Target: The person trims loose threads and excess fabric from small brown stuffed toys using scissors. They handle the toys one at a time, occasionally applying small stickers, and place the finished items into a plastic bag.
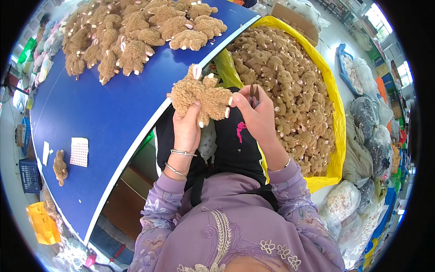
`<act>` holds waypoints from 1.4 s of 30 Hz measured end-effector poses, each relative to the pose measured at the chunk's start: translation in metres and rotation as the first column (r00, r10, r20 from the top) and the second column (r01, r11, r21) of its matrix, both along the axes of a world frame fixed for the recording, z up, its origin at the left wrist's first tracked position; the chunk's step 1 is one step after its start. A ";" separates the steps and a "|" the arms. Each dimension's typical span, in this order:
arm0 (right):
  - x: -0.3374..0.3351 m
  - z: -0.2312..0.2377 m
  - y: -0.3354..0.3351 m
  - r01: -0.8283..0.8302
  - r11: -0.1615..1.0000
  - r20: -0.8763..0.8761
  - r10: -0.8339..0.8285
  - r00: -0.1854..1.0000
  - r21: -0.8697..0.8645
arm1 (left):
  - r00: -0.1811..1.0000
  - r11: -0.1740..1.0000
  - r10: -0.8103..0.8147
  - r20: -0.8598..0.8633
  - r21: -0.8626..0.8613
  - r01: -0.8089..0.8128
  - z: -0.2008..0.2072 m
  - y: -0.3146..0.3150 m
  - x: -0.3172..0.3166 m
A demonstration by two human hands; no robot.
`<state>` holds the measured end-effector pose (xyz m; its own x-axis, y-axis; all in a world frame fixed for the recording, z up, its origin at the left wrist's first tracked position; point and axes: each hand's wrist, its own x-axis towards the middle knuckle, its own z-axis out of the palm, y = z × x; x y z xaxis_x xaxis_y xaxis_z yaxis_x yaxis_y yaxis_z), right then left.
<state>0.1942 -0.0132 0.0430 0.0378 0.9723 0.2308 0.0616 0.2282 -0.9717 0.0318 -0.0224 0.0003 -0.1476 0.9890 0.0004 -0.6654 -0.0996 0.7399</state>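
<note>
Holding a tan plush toy (199, 96) up over the lap, just off the tabletop (104, 113) edge. Left hand (186, 127) wrapped around the toy's body from below, fingers closed on it, bracelets at the wrist. Right hand (256, 115) closed around small thread snips (253, 95), blades pointing up, fingertips touching one of the toy's legs.

Step in hand, by my reading: trimming loose threads off the toy, one limb at a time. Next cut calls for a steady grip from the left hand and the snip tips kept close to the seam without biting into the fur.

To the right, a yellow sack (334, 122) heaped with matching toys. Farther off on the blue tabletop, a pile of plush toys (131, 34) at the far end. A single toy (60, 167) and a paper slip (79, 152) lie near its left edge. Clear stuffed bags (362, 118) line the floor beyond.
</note>
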 end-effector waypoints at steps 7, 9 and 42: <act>0.006 0.012 -0.022 -0.226 0.966 0.416 0.154 0.896 0.129 | 0.997 0.986 -0.071 0.011 -0.149 0.072 0.000 0.003 -0.011; 0.005 0.008 -0.020 -0.254 0.961 0.488 0.171 0.856 0.107 | 0.998 0.984 -0.060 0.027 -0.164 0.064 0.004 0.000 -0.005; -0.001 -0.007 0.006 -0.167 0.978 -0.208 0.139 0.968 -0.125 | 0.861 0.923 -0.382 0.335 0.104 0.370 0.006 -0.011 -0.011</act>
<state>0.1934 -0.0075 0.0360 -0.0830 0.9921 0.0944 -0.1589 0.0803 -0.9840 0.0208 -0.0338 0.0061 0.2384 0.9697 0.0536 -0.8678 0.1880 0.4599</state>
